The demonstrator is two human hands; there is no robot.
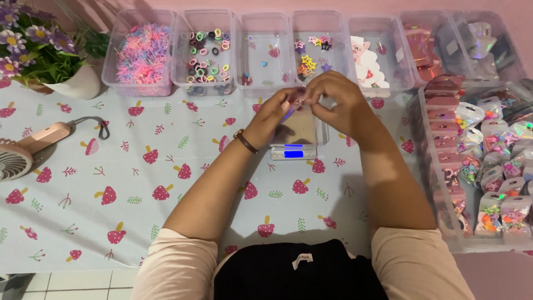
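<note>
My left hand (276,113) and my right hand (335,100) meet above a small digital scale (294,149) with a blue lit display. Their fingertips pinch a tiny item between them; it is too small to identify. A clear pouch or tray seems to rest on the scale under my hands, partly hidden. A dark bracelet sits on my left wrist.
A row of clear bins lines the far edge: pink hair ties (142,53), coloured hair ties (206,53), a nearly bare bin (265,53), star clips (313,53), card cut-outs (371,61). A tray of packed pouches (488,161) stands right. A pink hand fan (25,150) and flower pot (75,83) are left.
</note>
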